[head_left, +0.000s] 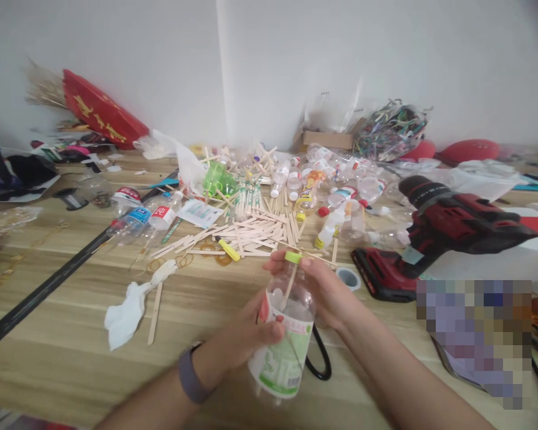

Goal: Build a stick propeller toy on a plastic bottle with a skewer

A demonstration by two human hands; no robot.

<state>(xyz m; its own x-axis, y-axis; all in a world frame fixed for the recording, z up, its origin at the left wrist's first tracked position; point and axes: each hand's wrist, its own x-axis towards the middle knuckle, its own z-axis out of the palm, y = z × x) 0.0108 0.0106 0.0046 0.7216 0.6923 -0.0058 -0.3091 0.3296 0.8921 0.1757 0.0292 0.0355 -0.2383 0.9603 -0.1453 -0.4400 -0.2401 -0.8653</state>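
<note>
Bottle, clear with a green-and-white label, stood in both hands at the near middle of the worktop. Long axis ran close to upright, top leaning slightly right; yellow-green cap pointed up and away from the wearer, base down and nearest. Left hand had its grip closed round the label side, thumb across the front. Right hand had its grip on the neck and cap, thumb at the cap's right, fingertips showing on its left. Thin wooden stick ran down below the cap, probably inside the bottle, though the blur made that hard to judge. Black loop lay just right of the bottle. Beyond: stick pile, yellow marker-like tool at its near edge. Power drill stood to the right; crumpled tissue lay left, beside a single flat stick.
</note>
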